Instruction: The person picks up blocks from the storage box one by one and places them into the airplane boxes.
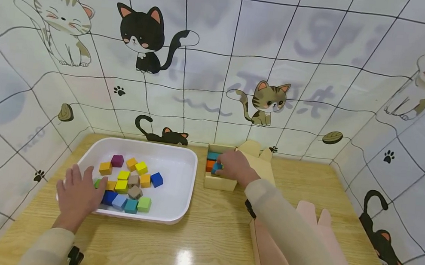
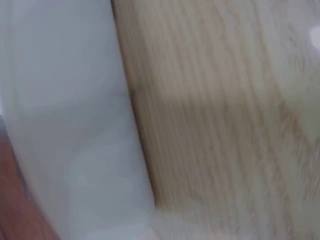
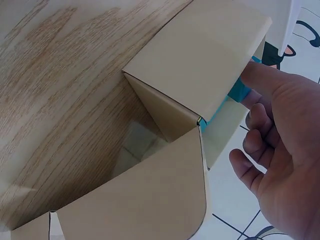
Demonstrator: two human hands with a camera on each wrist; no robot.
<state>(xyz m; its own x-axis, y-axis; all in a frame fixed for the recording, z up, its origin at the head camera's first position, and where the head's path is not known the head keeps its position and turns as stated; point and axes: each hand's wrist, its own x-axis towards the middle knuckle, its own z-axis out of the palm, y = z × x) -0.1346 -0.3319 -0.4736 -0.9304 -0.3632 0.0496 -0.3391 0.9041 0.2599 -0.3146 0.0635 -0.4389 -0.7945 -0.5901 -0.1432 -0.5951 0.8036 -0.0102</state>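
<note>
Beige fabric right sleeve (image 1: pixel 287 231); right hand (image 1: pixel 237 168) pinching one blue, wood-like cube (image 1: pixel 215 168) at the mouth of an open pale-yellow cardboard box (image 1: pixel 219 184). Left hand (image 1: pixel 81 193), fingers spread, no hold visible, at the white plastic tray (image 1: pixel 175 189). I judge the cube light, rigid, sturdy; best gripped by opposite faces.

The right hand (image 1: pixel 237 166) pinches a blue block (image 1: pixel 216 168) at the mouth of a small, pale yellow box (image 1: pixel 219 183), its lid open to the right. Inside show an orange block (image 1: pixel 209 166) and a teal-blue block (image 1: pixel 213 156). The left hand (image 1: pixel 80 190), fingers spread, is over the near left corner of a white, rounded tray (image 1: pixel 178 159). Loose cubes (image 1: pixel 121 186) in yellow, orange, green, blue, tan and purple lie in it, mostly clustered left of centre.
</note>
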